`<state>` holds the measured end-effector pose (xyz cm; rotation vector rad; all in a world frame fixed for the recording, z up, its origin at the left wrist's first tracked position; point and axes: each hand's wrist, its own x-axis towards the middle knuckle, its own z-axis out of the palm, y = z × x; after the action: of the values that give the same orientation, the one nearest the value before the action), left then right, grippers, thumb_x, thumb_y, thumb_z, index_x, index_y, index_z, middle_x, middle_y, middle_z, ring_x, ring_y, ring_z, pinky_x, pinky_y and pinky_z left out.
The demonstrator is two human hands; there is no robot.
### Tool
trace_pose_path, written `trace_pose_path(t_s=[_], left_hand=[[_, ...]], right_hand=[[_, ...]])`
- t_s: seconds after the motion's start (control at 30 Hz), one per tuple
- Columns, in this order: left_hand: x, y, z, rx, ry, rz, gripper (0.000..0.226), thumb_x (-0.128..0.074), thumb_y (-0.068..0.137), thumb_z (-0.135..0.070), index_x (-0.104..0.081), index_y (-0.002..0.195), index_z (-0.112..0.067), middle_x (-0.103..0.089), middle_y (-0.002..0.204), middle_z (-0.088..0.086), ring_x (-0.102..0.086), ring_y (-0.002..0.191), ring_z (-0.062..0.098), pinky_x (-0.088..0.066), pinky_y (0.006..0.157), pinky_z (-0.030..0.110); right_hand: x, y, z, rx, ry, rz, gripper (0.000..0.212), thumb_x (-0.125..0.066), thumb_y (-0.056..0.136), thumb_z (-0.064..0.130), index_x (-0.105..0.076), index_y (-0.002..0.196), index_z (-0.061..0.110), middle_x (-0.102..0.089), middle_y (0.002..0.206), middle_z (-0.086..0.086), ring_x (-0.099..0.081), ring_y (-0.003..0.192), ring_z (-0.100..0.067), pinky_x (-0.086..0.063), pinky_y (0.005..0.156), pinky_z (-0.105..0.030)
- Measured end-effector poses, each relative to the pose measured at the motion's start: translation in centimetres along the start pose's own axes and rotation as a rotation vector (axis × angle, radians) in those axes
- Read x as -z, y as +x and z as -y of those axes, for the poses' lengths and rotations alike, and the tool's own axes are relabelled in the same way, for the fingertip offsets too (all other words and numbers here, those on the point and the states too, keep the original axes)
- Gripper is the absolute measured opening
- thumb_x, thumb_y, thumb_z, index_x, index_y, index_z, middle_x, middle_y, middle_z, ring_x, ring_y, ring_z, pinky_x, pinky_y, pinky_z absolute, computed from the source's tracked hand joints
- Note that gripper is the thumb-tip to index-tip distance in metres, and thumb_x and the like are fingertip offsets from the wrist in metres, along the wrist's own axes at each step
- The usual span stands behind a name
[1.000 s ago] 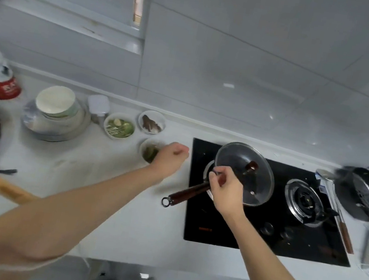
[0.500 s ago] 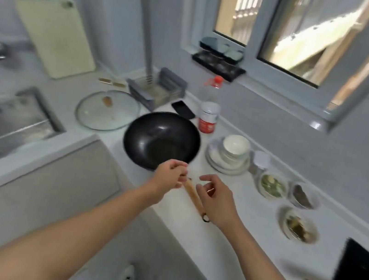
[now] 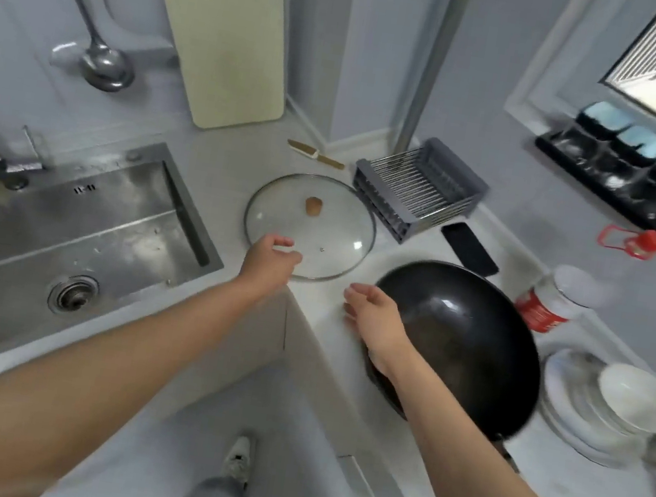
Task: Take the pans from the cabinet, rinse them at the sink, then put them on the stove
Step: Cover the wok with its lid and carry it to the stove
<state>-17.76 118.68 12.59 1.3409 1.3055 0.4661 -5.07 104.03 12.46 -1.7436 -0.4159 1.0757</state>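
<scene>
Both hands have swung away from the wok's wooden handle since half a second back: they now reach toward the corner of the tabletop [image 3: 339, 383], and the view has turned so that the sink fills the left side.

At nine o'clock lies the steel sink [image 3: 62, 232], dry-looking, its drain near eight o'clock. Just right of it, near the centre, the left hand [image 3: 271, 258] hovers over the near edge of the glass lid [image 3: 334, 227], fingers loosely curled and holding nothing; whether it touches the rim I cannot tell. The lid lies flat on the tabletop, knob up, at about twelve o'clock from the hands. It should be stiff, fairly heavy for its size, breakable and slick if wet. I would take it by the knob [image 3: 313, 206], or by the metal rim with a thumb on top.

The right hand [image 3: 375, 320] comes next, relaxed and empty, fingers pointing left, set just in front of the wok's near rim.

At three o'clock sits the black wok [image 3: 470, 339], upright on the tabletop, close beside the lid yet not touching it. It looks rigid and heavy, weighted away from its handle, which runs off toward five o'clock behind the right forearm and is mostly hidden. A firm grasp on that handle, with the other hand steadying the far rim, would suit carrying it to the stove.

Beyond it, at four o'clock, stacked bowls and plates [image 3: 611, 405] stand near enough to be knocked.
</scene>
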Motion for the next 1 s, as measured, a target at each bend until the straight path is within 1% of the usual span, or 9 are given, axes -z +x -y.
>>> trace_pose_path(t_s=[0.1,0.23,0.33,0.4,0.47,0.63,0.77,0.87,1.0], left_hand=[[0.5,6.8,-1.8,-0.038,0.218,0.036,0.060,-0.071,0.083,-0.032,-0.044,0.135,-0.022,-0.053,0.120,0.004,-0.058,0.102,0.023,-0.049,0.086,0.032],[-0.9,13.7,-3.8,-0.084,0.482,0.067,0.077,-0.075,0.079,-0.038,-0.033,0.144,-0.027,-0.035,0.138,0.011,-0.056,0.113,0.029,-0.039,0.080,0.026],[-2.6,18.6,-3.8,-0.122,0.627,0.112,0.082,-0.076,0.079,-0.041,-0.030,0.146,-0.029,-0.033,0.141,0.013,-0.057,0.115,0.032,-0.041,0.082,0.028],[-3.5,20.8,-3.3,-0.130,0.711,0.145,0.082,-0.075,0.079,-0.044,-0.030,0.147,-0.032,-0.034,0.141,0.014,-0.056,0.117,0.033,-0.044,0.090,0.032],[-4.4,22.3,-2.6,-0.141,0.767,0.174,0.076,-0.073,0.079,-0.044,-0.035,0.144,-0.033,-0.038,0.138,0.014,-0.056,0.115,0.034,-0.047,0.096,0.037],[-5.5,25.1,-2.1,-0.342,0.917,0.157,0.034,-0.068,0.085,-0.032,-0.055,0.114,-0.020,-0.053,0.115,0.009,-0.055,0.105,0.030,-0.049,0.086,0.038],[-3.0,24.9,-2.9,-0.391,0.913,0.107,0.030,-0.065,0.087,-0.033,-0.057,0.112,-0.018,-0.055,0.111,0.011,-0.056,0.102,0.031,-0.050,0.086,0.041],[-0.3,23.2,-4.2,-0.436,0.902,0.067,0.021,-0.065,0.085,-0.032,-0.058,0.102,-0.022,-0.056,0.104,0.007,-0.056,0.097,0.028,-0.049,0.079,0.037],[1.7,19.1,-7.9,-0.564,0.913,0.066,0.025,-0.070,0.076,-0.034,-0.064,0.099,-0.026,-0.056,0.098,0.001,-0.059,0.091,0.025,-0.049,0.077,0.035]], right_hand=[[-2.6,5.2,1.5,-0.175,0.094,-0.076,0.031,-0.059,0.098,0.026,-0.052,0.126,0.015,-0.057,0.105,0.002,-0.056,0.098,-0.015,-0.051,0.100,-0.039],[-3.6,10.9,2.1,-0.385,0.220,-0.177,0.034,-0.055,0.098,0.022,-0.050,0.130,0.012,-0.051,0.110,-0.003,-0.052,0.111,-0.025,-0.052,0.095,-0.039],[-4.0,15.7,2.1,-0.468,0.278,-0.236,0.020,-0.053,0.100,0.019,-0.049,0.117,0.010,-0.047,0.108,-0.007,-0.050,0.107,-0.027,-0.050,0.092,-0.040],[-4.0,18.0,1.1,-0.512,0.275,-0.265,0.029,-0.052,0.098,0.022,-0.048,0.122,0.006,-0.050,0.104,-0.007,-0.051,0.090,-0.024,-0.051,0.076,-0.035],[-4.2,19.6,0.1,-0.534,0.297,-0.277,0.034,-0.050,0.095,0.020,-0.052,0.126,0.004,-0.054,0.098,-0.010,-0.049,0.074,-0.020,-0.042,0.059,-0.031],[-4.8,22.3,-1.1,-0.561,0.384,-0.326,0.013,-0.045,0.092,0.008,-0.056,0.098,0.008,-0.054,0.083,-0.011,-0.051,0.068,-0.021,-0.042,0.051,-0.027],[-6.7,21.5,-0.8,-0.537,0.351,-0.318,0.022,-0.037,0.091,-0.005,-0.053,0.082,0.007,-0.047,0.072,-0.011,-0.042,0.057,-0.019,-0.039,0.050,-0.028],[-7.9,19.3,0.5,-0.479,0.286,-0.254,0.022,-0.035,0.098,0.001,-0.053,0.087,0.007,-0.050,0.077,-0.011,-0.047,0.060,-0.018,-0.046,0.050,-0.027],[-7.3,15.4,2.7,-0.400,0.282,-0.269,0.024,-0.030,0.090,-0.007,-0.049,0.085,0.005,-0.051,0.073,-0.009,-0.045,0.055,-0.019,-0.044,0.046,-0.024]])
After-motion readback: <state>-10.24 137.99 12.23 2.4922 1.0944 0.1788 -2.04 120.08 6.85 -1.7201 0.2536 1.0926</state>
